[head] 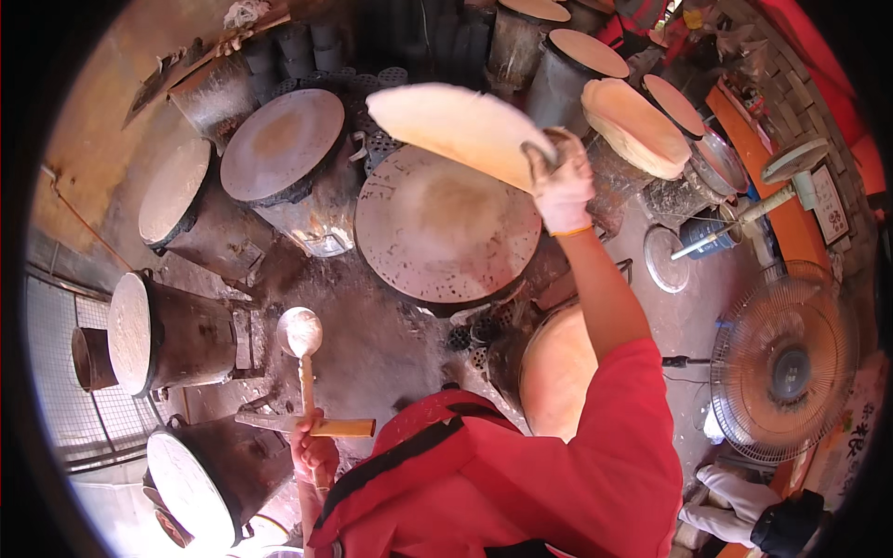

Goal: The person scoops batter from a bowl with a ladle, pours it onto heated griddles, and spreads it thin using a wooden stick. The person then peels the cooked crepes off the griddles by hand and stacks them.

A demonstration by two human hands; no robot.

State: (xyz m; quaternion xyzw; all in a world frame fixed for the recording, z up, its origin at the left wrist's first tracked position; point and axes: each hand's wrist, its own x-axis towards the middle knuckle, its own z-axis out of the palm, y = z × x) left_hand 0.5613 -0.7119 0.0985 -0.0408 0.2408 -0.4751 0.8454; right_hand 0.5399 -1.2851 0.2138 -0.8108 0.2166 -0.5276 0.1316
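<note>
My right hand (566, 180), in a soiled work glove, grips the edge of a thin pale flatbread (453, 125), which is folded over or seen bent, above a large round griddle (446, 227). The griddle has a browned middle and dark crumbs around its edge. Low on the left, my left hand (315, 446) holds a ladle (301, 333) with a wooden handle, its bowl coated in pale batter. The same hand holds a flat wooden scraper (342, 427) crosswise. Another griddle with an orange-tan sheet (561, 376) on it lies by my right side.
Several drum stoves with griddles (282, 143) ring me. A pile of flatbreads (635, 129) rests at upper right. Honeycomb coal briquettes (382, 143) sit between stoves. A large fan (785, 373), a smaller fan (795, 160) and a blue bucket (710, 230) stand right. Another person (753, 506) is at lower right.
</note>
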